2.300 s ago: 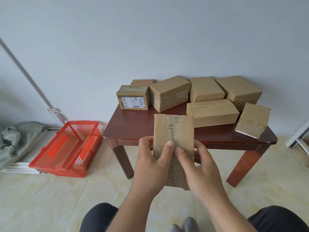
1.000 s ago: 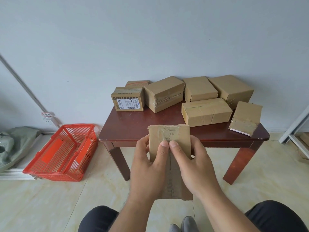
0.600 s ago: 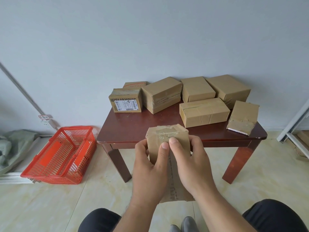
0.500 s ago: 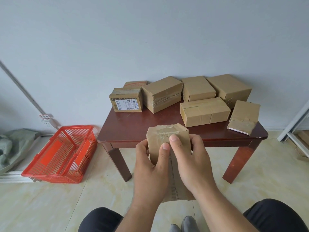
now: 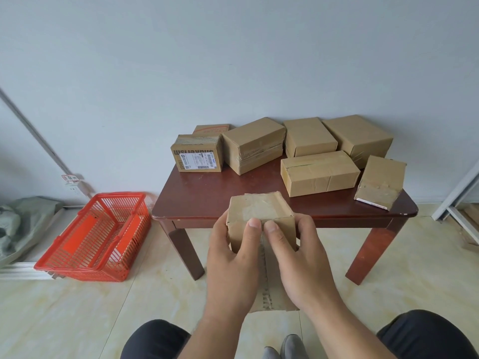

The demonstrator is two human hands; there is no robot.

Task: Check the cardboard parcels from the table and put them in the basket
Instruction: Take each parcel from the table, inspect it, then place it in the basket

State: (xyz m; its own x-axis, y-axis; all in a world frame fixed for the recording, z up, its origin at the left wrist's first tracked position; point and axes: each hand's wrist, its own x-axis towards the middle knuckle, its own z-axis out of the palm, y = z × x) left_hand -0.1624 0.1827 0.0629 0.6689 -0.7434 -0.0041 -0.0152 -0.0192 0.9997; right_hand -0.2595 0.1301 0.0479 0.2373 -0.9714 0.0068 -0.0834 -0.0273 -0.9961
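Both hands grip one brown, tape-sealed rectangular cardboard parcel (image 5: pixel 260 216), held in the air in front of the near edge of the dark red-brown wooden counter (image 5: pixel 207 195). The left hand (image 5: pixel 233 263) wraps its fingers (image 5: pixel 220 226) round the parcel's left side, thumb lying on the near face. The right hand (image 5: pixel 300 260) wraps its fingers round the right side, thumb beside the left thumb along the taped centre seam. The fingers of both hands are curled tight on the parcel. The parcel's far end is tilted up, so its taped end face shows just above the thumbs.

Beyond the fingers, seven more brown cardboard parcels rest on the counter. The parcel with a white printed shipping label (image 5: pixel 197 156) lies beyond and left of the fingers. The flat tilted parcel (image 5: pixel 379 181) lies far to their right, at the counter's corner.

The orange-red plastic mesh basket (image 5: pixel 96 237) sits on the pale tiled floor (image 5: pixel 77 320), well to the left of the left-hand fingers.
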